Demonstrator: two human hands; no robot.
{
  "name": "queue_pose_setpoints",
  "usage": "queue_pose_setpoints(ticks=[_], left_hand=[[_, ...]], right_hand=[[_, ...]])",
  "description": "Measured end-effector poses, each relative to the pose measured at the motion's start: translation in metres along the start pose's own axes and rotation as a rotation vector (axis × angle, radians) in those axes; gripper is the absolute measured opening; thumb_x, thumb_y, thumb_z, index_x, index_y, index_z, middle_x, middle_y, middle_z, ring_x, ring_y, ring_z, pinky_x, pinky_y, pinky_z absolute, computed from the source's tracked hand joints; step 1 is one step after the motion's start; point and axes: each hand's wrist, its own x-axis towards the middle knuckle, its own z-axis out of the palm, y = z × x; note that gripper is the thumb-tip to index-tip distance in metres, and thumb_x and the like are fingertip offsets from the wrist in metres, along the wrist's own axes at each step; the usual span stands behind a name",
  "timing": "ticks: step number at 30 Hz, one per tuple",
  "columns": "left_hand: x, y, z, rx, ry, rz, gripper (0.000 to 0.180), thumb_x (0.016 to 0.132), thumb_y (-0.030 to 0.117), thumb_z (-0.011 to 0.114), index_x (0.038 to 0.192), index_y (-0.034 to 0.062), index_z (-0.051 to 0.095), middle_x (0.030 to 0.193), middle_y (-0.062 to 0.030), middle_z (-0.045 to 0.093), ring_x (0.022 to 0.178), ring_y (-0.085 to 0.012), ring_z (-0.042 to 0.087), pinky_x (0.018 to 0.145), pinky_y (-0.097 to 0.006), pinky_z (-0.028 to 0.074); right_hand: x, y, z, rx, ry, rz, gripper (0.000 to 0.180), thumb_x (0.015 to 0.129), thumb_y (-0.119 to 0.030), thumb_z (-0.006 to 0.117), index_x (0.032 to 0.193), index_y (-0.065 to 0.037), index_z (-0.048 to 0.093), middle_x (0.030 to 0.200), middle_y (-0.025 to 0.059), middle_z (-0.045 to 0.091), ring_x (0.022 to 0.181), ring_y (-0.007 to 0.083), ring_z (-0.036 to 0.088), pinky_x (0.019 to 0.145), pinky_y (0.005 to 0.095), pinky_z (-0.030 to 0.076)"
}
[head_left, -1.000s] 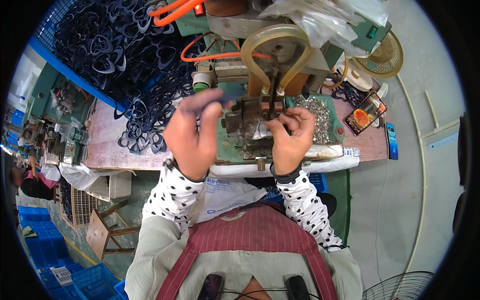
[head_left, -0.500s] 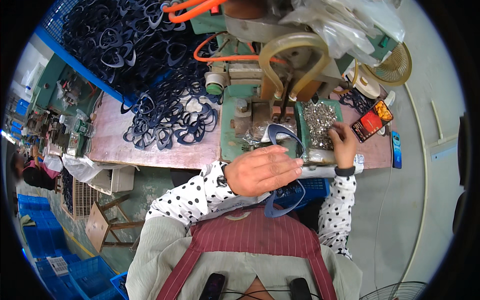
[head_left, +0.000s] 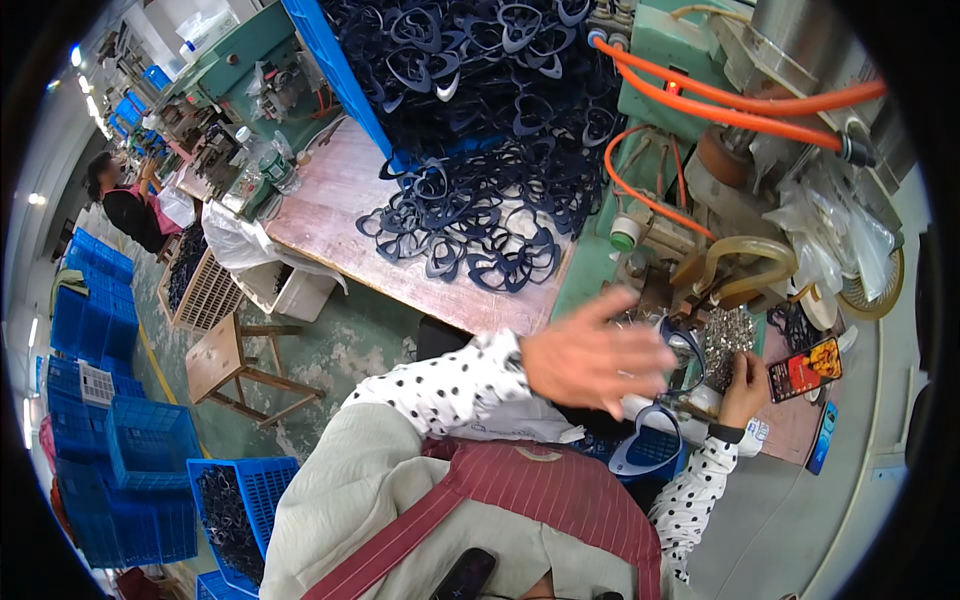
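Note:
My left hand (head_left: pixel 600 355) is stretched out over my lap, its fingers spread and smeared by motion. Just past its fingertips, a dark blue curved loop (head_left: pixel 688 362) stands in front of the press. Another blue loop section (head_left: pixel 650 445) shows below the fingers; whether both belong to one piece, or touch my hand, I cannot tell. My right hand (head_left: pixel 742 390) is pinched at the near right edge of a heap of small shiny metal pieces (head_left: pixel 730 335). Whatever lies between those fingertips is too small to make out.
Many dark blue loops (head_left: pixel 460 240) lie on the pink tabletop (head_left: pixel 340 200), below a full blue crate (head_left: pixel 345 80). A press with an orange hose (head_left: pixel 740 100) stands ahead. A phone (head_left: pixel 805 370) lies at right. Leftward are a wooden stool (head_left: pixel 215 360), stacked blue crates and a distant person.
The view has swung left, so the bench appears farther right. My left hand's fingers have spread apart from lying together. My right hand remains at the metal pieces.

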Motion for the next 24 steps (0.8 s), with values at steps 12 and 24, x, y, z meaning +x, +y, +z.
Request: queue_pose_setpoints(ticks=[12, 24], left_hand=[[-0.138, -0.170, -0.030, 0.970, -0.160, -1.435, 0.042, 0.084, 0.052, 0.060, 0.115, 0.0229, 0.065, 0.106, -0.0157, 0.057, 0.102, -0.0354, 0.055, 0.084, -0.049, 0.043], [-0.107, -0.129, -0.036, 0.634, 0.033, -0.772, 0.072, 0.080, 0.012, 0.071, 0.143, 0.0056, 0.037, 0.086, -0.0122, 0.062, 0.080, -0.0304, 0.061, 0.077, -0.041, 0.046]], right_hand=[[-0.007, -0.002, 0.009, 0.051, 0.080, 0.138, 0.015, 0.092, -0.010, 0.060, 0.104, -0.003, 0.066, 0.086, 0.0101, 0.066, 0.072, 0.0174, 0.065, 0.064, 0.0307, 0.050], [-0.010, -0.023, -0.001, 0.280, 0.067, 0.313, 0.012, 0.087, -0.005, 0.066, 0.097, 0.001, 0.068, 0.089, 0.0059, 0.068, 0.074, 0.0110, 0.063, 0.064, 0.0230, 0.050]])
